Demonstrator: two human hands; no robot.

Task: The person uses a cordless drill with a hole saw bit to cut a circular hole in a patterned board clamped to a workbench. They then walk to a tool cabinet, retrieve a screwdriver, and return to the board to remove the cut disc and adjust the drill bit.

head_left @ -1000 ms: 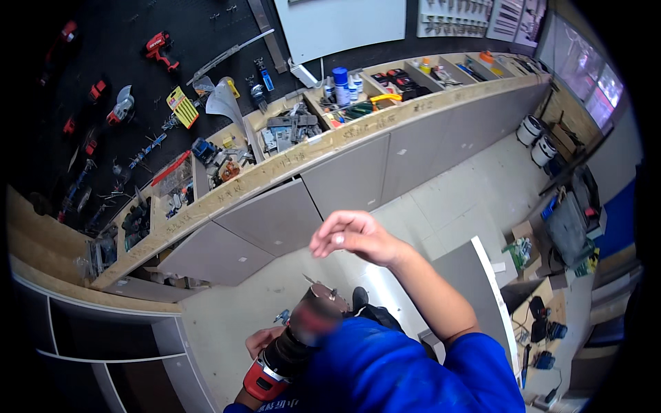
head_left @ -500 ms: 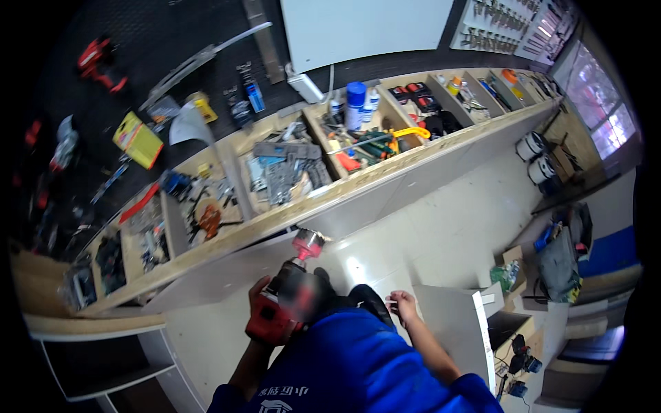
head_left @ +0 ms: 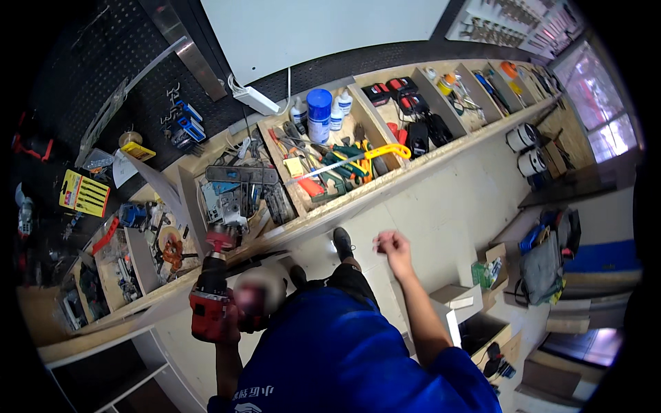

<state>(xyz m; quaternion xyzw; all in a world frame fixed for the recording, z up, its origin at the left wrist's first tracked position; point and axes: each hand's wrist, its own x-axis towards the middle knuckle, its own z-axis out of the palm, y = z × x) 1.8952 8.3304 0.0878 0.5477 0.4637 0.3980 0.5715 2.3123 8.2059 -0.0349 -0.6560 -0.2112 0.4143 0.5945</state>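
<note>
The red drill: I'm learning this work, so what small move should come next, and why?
Probably bring the right hand over to steady the red drill: only the left hand holds it, its round attachment looks close to the bench's front edge, and the right hand hangs apart with no tool visible.

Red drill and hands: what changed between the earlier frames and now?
The red drill moved forward and left, now overlapping the bench edge in view. The right hand dipped, then came forward again. The left hand still holds the drill.
</note>
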